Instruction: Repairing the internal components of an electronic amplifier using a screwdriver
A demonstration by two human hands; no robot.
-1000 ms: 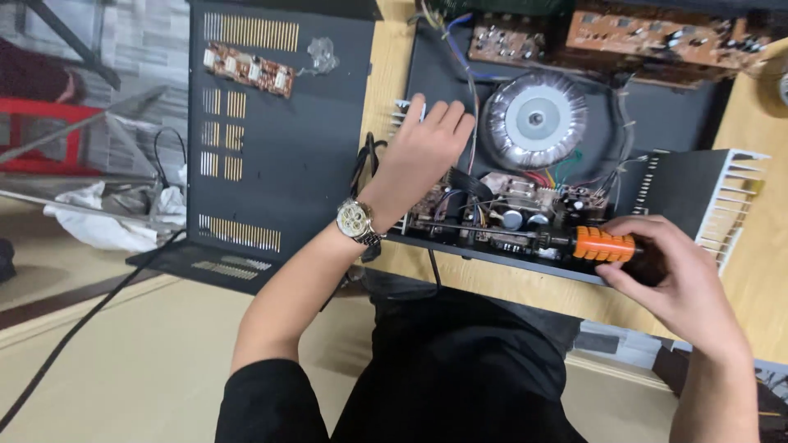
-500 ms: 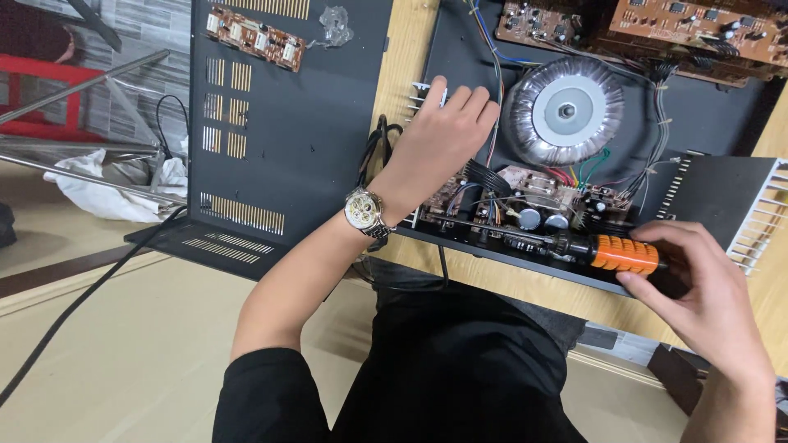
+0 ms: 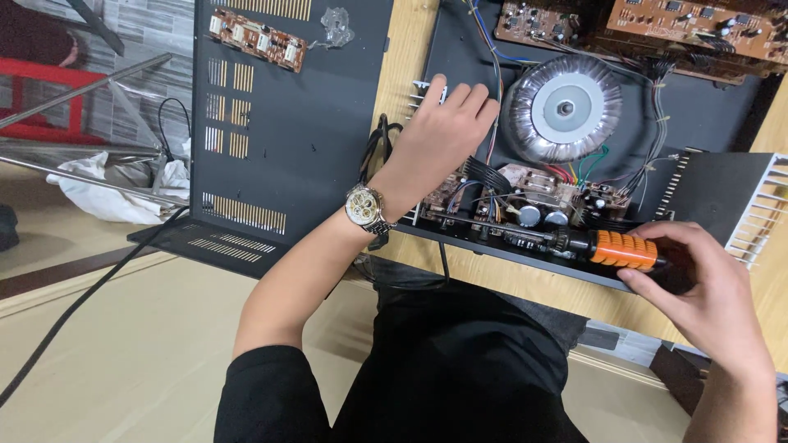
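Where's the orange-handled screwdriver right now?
The orange-handled screwdriver is in the right hand, lower right of the head view, lying along the open chassis's front edge, just below the circuit board.

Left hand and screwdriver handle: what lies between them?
In the head view, between the left hand and the orange screwdriver handle lies a crowded circuit board with capacitors and coloured wires.

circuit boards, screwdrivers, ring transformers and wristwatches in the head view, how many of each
brown circuit boards: 3, one on the black cover panel, two at the top right
orange-handled screwdriver, in the right hand: 1
ring transformer: 1
wristwatch, on the left hand: 1
total: 6
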